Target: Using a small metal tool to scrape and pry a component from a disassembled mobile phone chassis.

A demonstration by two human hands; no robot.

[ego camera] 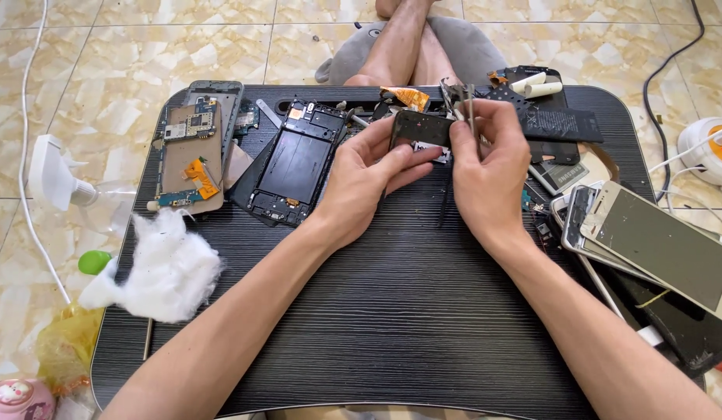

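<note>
Above the middle of a black lap table (pixel 392 311), both hands share a small dark phone part (pixel 420 128). My left hand (pixel 365 175) pinches its left end between thumb and fingers. My right hand (pixel 489 167) grips its right end and also holds metal tweezers (pixel 463 105), whose tips point up and away from me. Part of the piece is hidden by my fingers.
An opened phone frame (pixel 295 163) and a phone back with an exposed circuit board (pixel 191 152) lie at the back left. White cotton wool (pixel 170 268) sits at the left edge. Stacked phones and screens (pixel 648 237) and a black battery (pixel 559 124) crowd the right side.
</note>
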